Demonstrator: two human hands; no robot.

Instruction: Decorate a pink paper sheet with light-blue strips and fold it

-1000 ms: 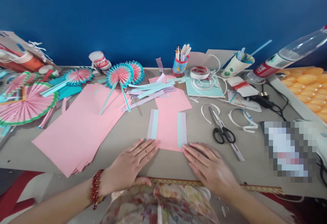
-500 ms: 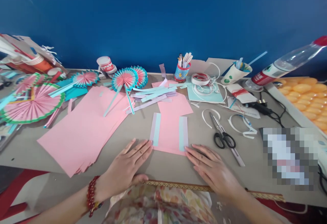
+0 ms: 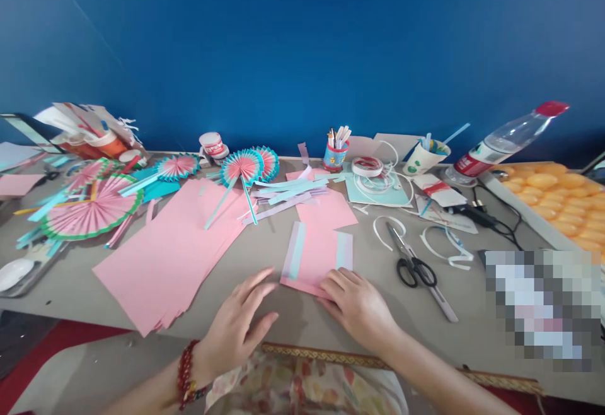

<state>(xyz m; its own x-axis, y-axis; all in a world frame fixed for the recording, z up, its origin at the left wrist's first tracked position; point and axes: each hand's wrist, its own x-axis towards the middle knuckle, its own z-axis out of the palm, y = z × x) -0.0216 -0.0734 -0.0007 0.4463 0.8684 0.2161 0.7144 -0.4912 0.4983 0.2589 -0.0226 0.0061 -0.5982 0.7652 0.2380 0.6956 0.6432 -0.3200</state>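
In front of me is a sheet of pink paper (image 3: 316,257) with lilac and light-blue strips along its left and right sides. A narrow band along its near edge looks creased or lifted. My right hand (image 3: 357,304) has its bent fingers over the near right corner, the thumb at the edge, gripping the paper. To the left of the sheet, my left hand (image 3: 236,317) hovers apart from it, fingers spread and holding nothing. A second pink piece (image 3: 333,210) lies just beyond the sheet. Black-handled scissors (image 3: 411,263) rest to the right.
A fanned stack of pink paper (image 3: 172,254) covers the left. Pleated paper fans (image 3: 94,207), loose paper strips (image 3: 288,193), a pen cup (image 3: 336,155), a tape roll (image 3: 367,166), a paper cup (image 3: 425,156) and a tilted plastic bottle (image 3: 501,147) stand or lie farther back.
My left hand has left the sheet's left corner and drawn back toward me. My right hand has moved left onto the near right corner, its fingers now bent. The camera view has tilted up slightly.
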